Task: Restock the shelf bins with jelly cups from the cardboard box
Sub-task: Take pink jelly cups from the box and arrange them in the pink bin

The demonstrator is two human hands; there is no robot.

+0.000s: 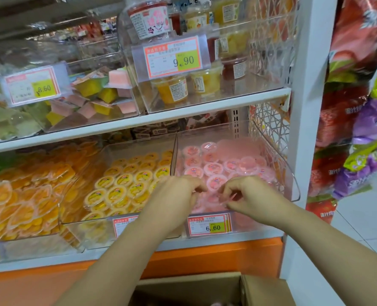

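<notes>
Both hands hover with curled fingers over the front of the pink bin. The left hand point(178, 191) and right hand point(247, 193) are close together, fingertips down among the cups. Blur hides whether either one pinches a cup or just touches the pile, so I cannot tell the grip.

The pink jelly cups point(214, 167) are small, round and translucent, with glossy film lids carrying a printed label. They fill the clear plastic bin point(292, 184) at the right end of the lower shelf, lying loosely at mixed angles. A red-bordered price tag point(209, 226) reading 6.60 sits on the bin's front edge, just below the wrists.

The cardboard box point(264, 290), plain brown with a flap open, stands below the shelf's front edge, partly covered by the forearms.

A clear divider wall separates the pink bin from the next bin on its left, which holds yellow jelly cups point(121, 180) of the same round shape. Farther left lie orange heart-shaped jellies point(17, 202).

On the upper shelf point(205, 107), taller fruit cups point(172, 89) stand behind a 9.90 tag point(174, 58), beside square pink and yellow jellies point(108, 93).

A white upright post point(306, 107) closes the shelf's right end. Shiny red, green and purple bags point(359, 129) hang beyond it.
</notes>
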